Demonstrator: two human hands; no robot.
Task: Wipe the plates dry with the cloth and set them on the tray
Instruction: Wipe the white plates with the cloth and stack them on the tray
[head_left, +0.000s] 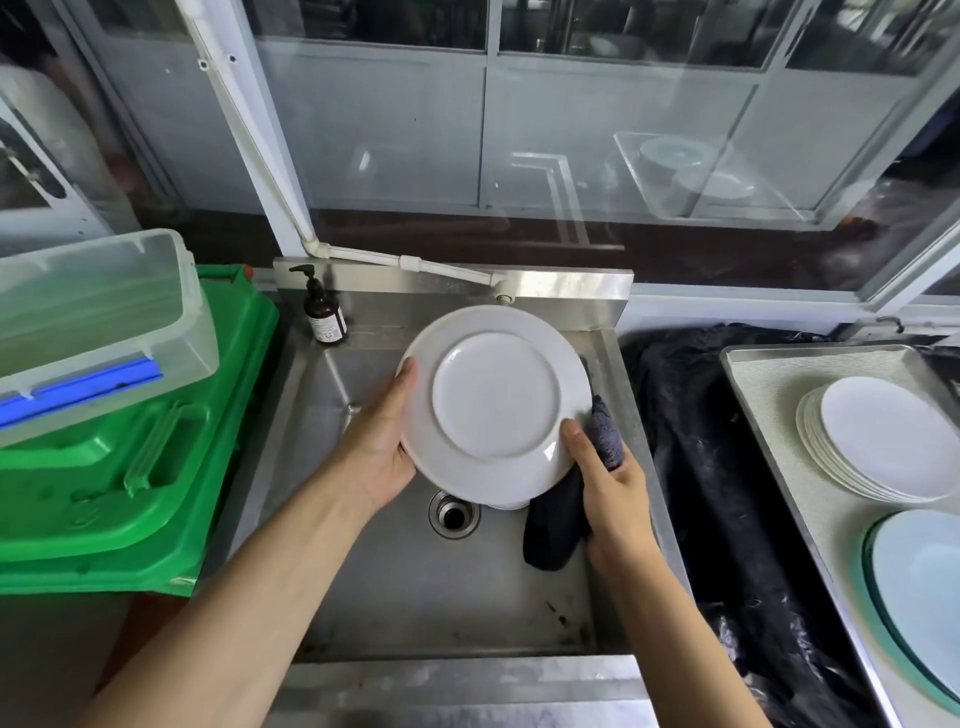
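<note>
A white plate (493, 400) is held over the steel sink (415, 587) with its underside facing me. My left hand (384, 441) grips its left rim, thumb on the back. My right hand (608, 483) holds a dark blue cloth (605, 434) against the plate's right rim; the rest of the cloth hangs down below the plate. On the right stands a metal tray (758, 384) carrying a stack of several white plates (878, 441). Under the held plate, a bit of another white dish shows in the sink.
A brown pump bottle (324, 317) stands at the sink's back left corner. A green crate (130, 467) with a clear plastic box (93, 322) on it sits to the left. Dark plastic sheeting (727, 493) lies between sink and tray. A glass-rimmed plate (919, 587) lies on the tray's near end.
</note>
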